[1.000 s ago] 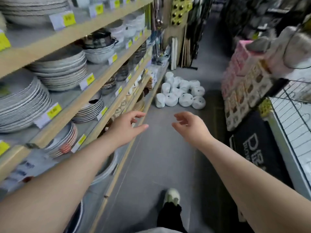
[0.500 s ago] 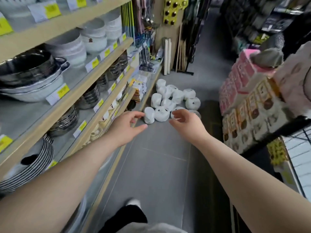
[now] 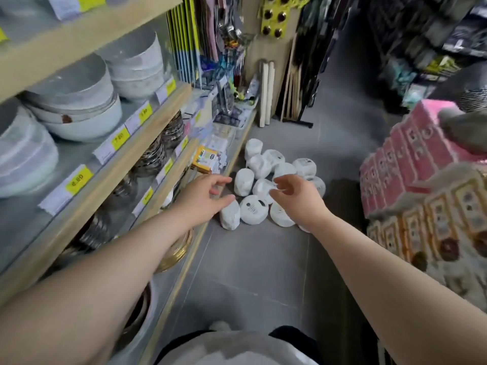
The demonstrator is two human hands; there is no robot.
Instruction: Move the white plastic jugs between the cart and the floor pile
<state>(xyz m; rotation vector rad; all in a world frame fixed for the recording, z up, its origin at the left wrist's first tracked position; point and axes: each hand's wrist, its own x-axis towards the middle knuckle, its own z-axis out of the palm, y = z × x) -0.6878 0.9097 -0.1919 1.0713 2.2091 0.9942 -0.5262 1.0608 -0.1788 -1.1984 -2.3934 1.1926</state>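
Observation:
Both my arms reach forward along a shop aisle. My left hand hangs in the air with relaxed fingers and holds nothing. My right hand is also held out, its fingers loosely curled and empty. Beyond and below both hands, a heap of white wrapped bundles lies on the grey floor tiles against the foot of the shelving. Neither hand touches a bundle. The nearest bundle lies just under my left fingertips in the picture.
Wooden shelves on the left carry stacked white bowls, metal dishes and yellow price tags. Pink and patterned boxes are stacked on the right. Boards and hanging utensils stand at the aisle's far end. My legs show at the bottom.
I have walked forward along the aisle; the shelves slid past and the white bundles came much closer, from well ahead of my hands to right beneath them. Both hands stayed outstretched and empty.

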